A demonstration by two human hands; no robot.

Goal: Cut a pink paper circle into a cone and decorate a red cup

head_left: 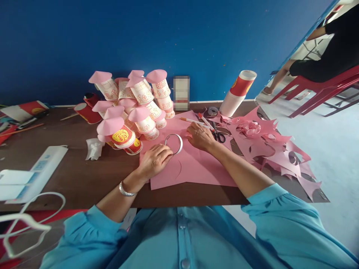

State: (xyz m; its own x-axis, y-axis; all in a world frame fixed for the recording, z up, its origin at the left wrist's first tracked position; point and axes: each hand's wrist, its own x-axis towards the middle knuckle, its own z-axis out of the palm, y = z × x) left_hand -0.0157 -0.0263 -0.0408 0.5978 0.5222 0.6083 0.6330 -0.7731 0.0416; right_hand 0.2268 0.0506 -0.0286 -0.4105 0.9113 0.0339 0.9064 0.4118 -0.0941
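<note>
My left hand [157, 160] is closed at the left edge of a white ring [179, 144], which looks like a tape roll, over pink paper sheets [202, 168]. A curved line or cut shows on the paper just below the ring. To the right of the ring, my right hand [200, 136] rests on the paper with its fingers curled down; its fingertips are partly hidden, and I cannot make out what they hold. Pens [206, 120] lie just beyond that hand, with black-handled scissors [220, 137] to its right.
Paper-cup towers with pink cone roofs [144, 125] crowd the back left. A cup stack [234, 97] and grey tape roll [212, 111] stand behind the scissors. Pink scraps [276, 149] cover the table's right. A person sits on a red chair [322, 86] beyond.
</note>
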